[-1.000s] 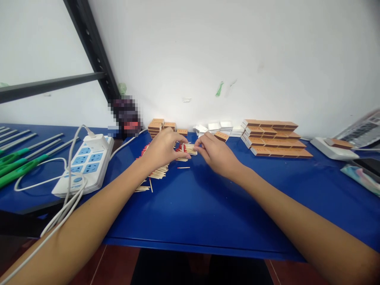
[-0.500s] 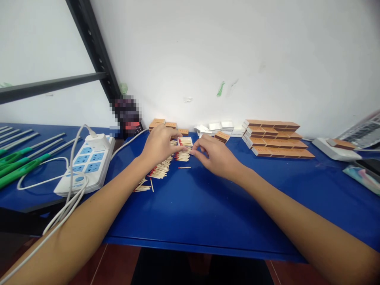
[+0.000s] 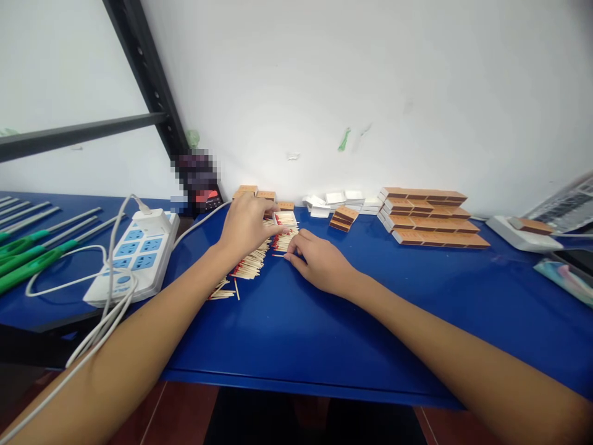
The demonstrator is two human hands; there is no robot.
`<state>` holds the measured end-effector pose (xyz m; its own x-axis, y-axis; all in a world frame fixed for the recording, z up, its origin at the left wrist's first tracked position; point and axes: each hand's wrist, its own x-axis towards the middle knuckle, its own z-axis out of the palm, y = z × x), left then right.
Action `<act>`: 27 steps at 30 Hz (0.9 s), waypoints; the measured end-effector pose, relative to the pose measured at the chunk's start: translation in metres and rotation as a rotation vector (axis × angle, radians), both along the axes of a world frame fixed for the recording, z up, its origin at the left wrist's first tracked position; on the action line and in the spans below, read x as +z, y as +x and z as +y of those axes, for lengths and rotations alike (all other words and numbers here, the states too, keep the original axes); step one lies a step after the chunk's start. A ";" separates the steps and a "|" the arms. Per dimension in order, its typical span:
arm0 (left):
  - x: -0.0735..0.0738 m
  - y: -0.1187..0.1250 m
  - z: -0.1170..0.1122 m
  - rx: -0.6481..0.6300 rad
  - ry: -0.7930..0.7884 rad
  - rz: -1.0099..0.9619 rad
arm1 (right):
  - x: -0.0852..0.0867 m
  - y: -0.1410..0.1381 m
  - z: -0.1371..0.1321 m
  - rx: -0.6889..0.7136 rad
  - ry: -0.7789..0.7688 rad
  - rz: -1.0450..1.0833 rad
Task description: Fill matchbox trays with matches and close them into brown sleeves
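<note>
My left hand (image 3: pixel 245 227) holds a small white matchbox tray (image 3: pixel 277 216), thumb at its near side and fingers at its far side. Red-tipped matches (image 3: pixel 286 219) lie in the tray. Just in front of it, more loose matches (image 3: pixel 283 241) are bunched on the blue table. My right hand (image 3: pixel 319 262) is closed in a pinch on one end of a single matchstick (image 3: pixel 278 255) near the tabletop. A larger heap of matches (image 3: pixel 250 264) spreads below my left hand, which partly covers it.
Brown matchboxes (image 3: pixel 435 222) stand in stepped rows at the right. White trays (image 3: pixel 345 198) and a brown matchbox sleeve (image 3: pixel 343 217) lie near the wall. A power strip (image 3: pixel 139 253) with white cables and green-handled rods (image 3: pixel 50 253) occupy the left side.
My right hand has moved down and left from the tray to the single matchstick, uncovering the brown sleeve. The tray in my left hand has shifted slightly left.
</note>
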<state>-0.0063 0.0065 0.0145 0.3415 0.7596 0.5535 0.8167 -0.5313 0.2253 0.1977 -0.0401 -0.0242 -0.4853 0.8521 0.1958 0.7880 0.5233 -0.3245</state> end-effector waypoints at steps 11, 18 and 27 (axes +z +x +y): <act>0.001 0.000 -0.001 -0.004 -0.007 0.003 | -0.003 0.001 0.002 -0.011 0.062 0.011; 0.002 0.001 -0.001 -0.007 -0.016 0.011 | 0.000 -0.001 0.001 -0.014 0.031 -0.038; 0.002 0.001 -0.002 -0.006 -0.027 0.039 | 0.006 -0.003 -0.001 -0.042 0.009 -0.153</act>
